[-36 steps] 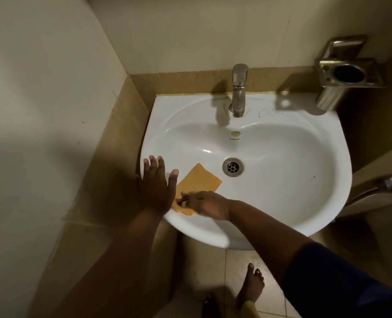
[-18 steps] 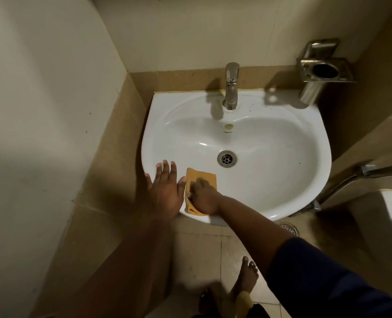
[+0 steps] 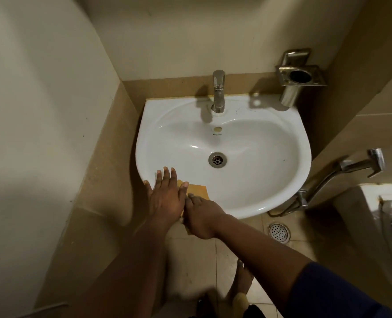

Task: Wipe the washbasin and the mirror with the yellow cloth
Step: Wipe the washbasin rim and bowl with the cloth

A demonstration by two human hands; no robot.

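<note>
head | yellow cloth (image 3: 198, 189) on washbasin (image 3: 270, 180) front rim, lower centre | left hand (image 3: 166, 198) flat, fingers spread, beside it | right hand (image 3: 201, 218) presses cloth, covering most | tap (image 3: 218, 90) upper centre | steel holder (image 3: 299, 75) upper right

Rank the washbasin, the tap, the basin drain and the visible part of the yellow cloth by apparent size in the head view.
1. washbasin, by far the largest
2. tap
3. yellow cloth, mostly covered by the hands, so only its visible patch counts
4. basin drain
Tap and cloth patch look close; that order is unsure.
</note>
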